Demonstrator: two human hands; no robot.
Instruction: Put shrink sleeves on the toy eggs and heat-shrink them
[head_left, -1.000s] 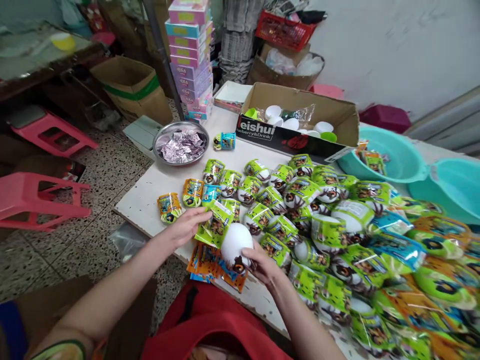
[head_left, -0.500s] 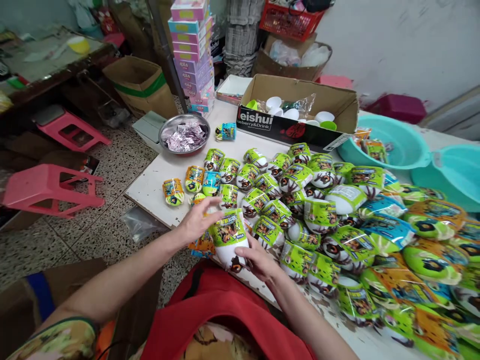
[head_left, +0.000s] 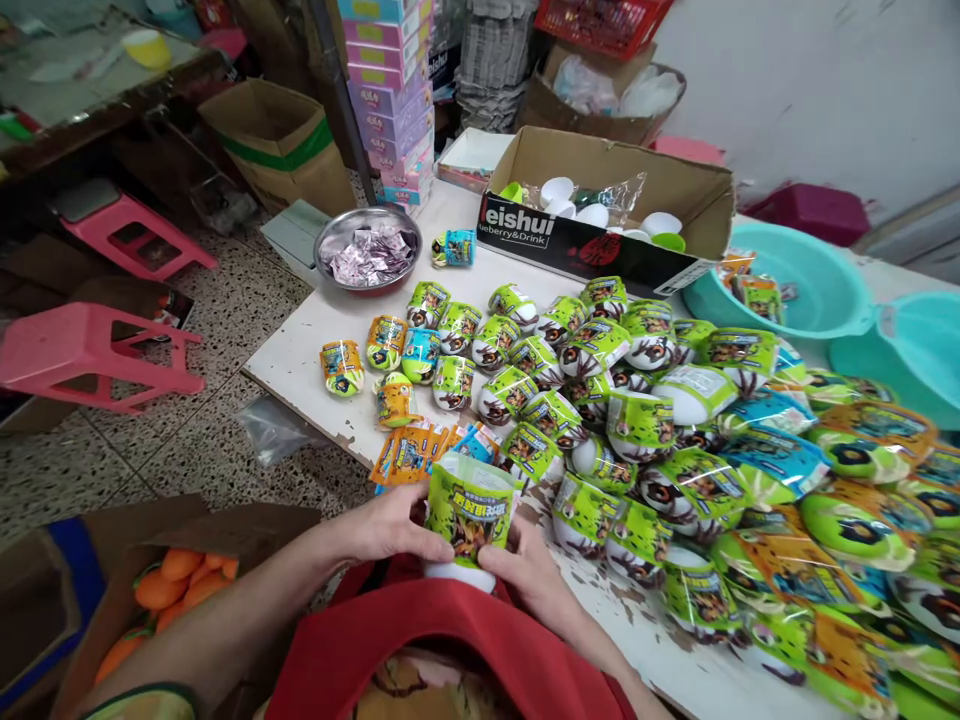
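Close to my body, at the table's front edge, I hold a white plastic egg [head_left: 459, 574] with a green printed sleeve [head_left: 472, 505] around it. My left hand [head_left: 390, 525] grips its left side, thumb across the front. On the right side, my right hand [head_left: 529, 565] is closed with its thumb on the print. The sleeve's upper end stands open above my thumbs; the egg's lower part is mostly hidden by my red apron [head_left: 420, 640]. Just beyond lie flat orange sleeves [head_left: 409, 455] and blue sleeves [head_left: 478, 443]. Several wrapped green-and-white eggs [head_left: 531, 452] stand to the right.
A metal bowl [head_left: 367, 215] of small sachets stands at the table's far left corner. Behind are a carton [head_left: 600, 255] of half shells and turquoise basins [head_left: 840, 290]. More wrapped eggs [head_left: 795, 560] crowd the right. Pink stools [head_left: 90, 345] stand on the floor at left.
The egg and sleeve have come down and nearer my body. My left hand, loose at the top before, now grips the left side. The flat sleeves have come into fuller view.
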